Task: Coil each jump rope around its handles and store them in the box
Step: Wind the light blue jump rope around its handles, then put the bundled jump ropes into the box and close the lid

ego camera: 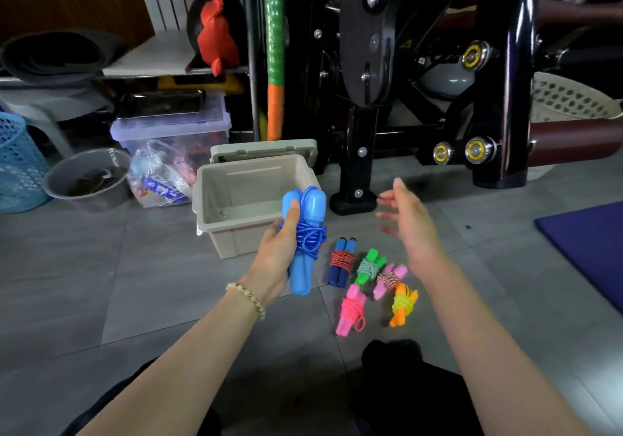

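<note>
Fingers (292,216) of the left hand (274,260) clamp the coiled blue jump rope (308,230), upright, right in front of the open box (236,241). Right hand (408,220) floats off to their right, fingers spread, palm inward. Five coiled ropes (371,280) on the floor (135,267) below.

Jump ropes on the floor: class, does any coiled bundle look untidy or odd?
Yes, slightly. The pink-handled jump rope with pink cord, front left of the group, has a loop of cord hanging loose at its lower end, so its coil looks unfinished. The other four floor bundles look snugly wrapped.
</note>
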Tool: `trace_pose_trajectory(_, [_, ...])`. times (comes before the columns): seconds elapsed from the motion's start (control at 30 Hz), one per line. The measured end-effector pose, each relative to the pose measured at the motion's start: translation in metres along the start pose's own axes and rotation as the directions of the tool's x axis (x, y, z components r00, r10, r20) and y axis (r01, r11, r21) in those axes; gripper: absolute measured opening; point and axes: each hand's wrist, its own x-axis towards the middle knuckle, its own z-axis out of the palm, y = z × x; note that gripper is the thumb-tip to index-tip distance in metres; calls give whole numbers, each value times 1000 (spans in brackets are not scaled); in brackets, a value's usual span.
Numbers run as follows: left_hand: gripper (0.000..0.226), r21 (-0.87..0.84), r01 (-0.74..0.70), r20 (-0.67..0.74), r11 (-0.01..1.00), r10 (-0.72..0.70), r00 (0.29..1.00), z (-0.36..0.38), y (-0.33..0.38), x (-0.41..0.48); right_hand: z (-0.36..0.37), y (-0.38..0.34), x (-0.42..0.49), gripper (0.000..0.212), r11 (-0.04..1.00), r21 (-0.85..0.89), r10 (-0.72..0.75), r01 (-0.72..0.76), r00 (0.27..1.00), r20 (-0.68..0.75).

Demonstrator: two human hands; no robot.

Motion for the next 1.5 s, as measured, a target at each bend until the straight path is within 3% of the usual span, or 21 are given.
trace_pose_trajectory(0.03, [48, 45, -22, 7, 999, 22, 1000, 7, -3, 1, -2, 7, 3, 36, 992, 48, 112, -116, 989, 93])
trace_pose_trajectory(0.1, [42, 98, -80, 43, 992, 77, 996, 23, -6, 6, 2, 23, 1, 53, 940, 88, 284, -331, 896, 342])
trace_pose_trajectory(0.17, [38, 124, -116, 98, 986, 104, 990, 38, -5, 13, 10, 33, -8, 58, 927, 104, 253, -360, 807, 533])
trace_pose_trajectory(0.2, [38, 141, -121, 128, 983, 103, 986, 45, -5, 20, 12, 37, -7, 55, 931, 135, 208, -338, 798, 566])
trace_pose_trajectory(0.3, [44, 240, -110, 229, 965, 54, 972, 58, -7, 47, 7, 51, 8, 36, 944, 217, 126, -250, 878, 462])
trace_pose_trajectory(0.43, [57, 513, -72, 231, 855, -56, 971, 53, -28, 86, -24, 94, 51, 18, 924, 203, 272, -323, 931, 242])
trace_pose_trajectory(0.57, [54, 623, 27, 194, 782, -188, 963, 39, -88, 115, -51, 174, 81, 11, 918, 48, 391, -393, 919, 46])
trace_pose_trajectory(0.7, [36, 690, 121, 150, 714, -304, 941, 27, -161, 144, -51, 246, 84, 12, 864, -27, 504, -503, 863, 40])
trace_pose_trajectory(0.8, [44, 760, 183, 99, 624, -390, 916, 18, -204, 163, -44, 288, 84, 2, 828, 53, 553, -559, 828, 90])
trace_pose_trajectory(0.93, [49, 799, 187, 84, 572, -413, 907, 20, -242, 187, -32, 333, 87, 25, 792, 129, 598, -597, 801, 40])
trace_pose_trajectory(1.03, [30, 848, 138, 114, 511, -431, 895, 25, -266, 201, -24, 349, 93, 28, 764, 181, 614, -619, 784, 90])
trace_pose_trajectory(1.13, [34, 837, 156, 142, 525, -483, 864, 31, -288, 209, -22, 365, 99, 13, 715, 272, 627, -644, 763, 157])
trace_pose_trajectory(1.27, [51, 795, 246, 139, 554, -562, 815, 29, -312, 218, -25, 375, 103, 17, 695, 268, 651, -667, 742, 159])
trace_pose_trajectory(1.4, [55, 635, 378, 141, 673, -583, 800, 27, -291, 222, -28, 352, 110, 38, 725, 212, 630, -656, 755, 183])
trace_pose_trajectory(1.5, [48, 509, 363, 165, 781, -502, 849, 31, -243, 235, -16, 303, 134, 26, 800, 151, 538, -580, 806, 248])
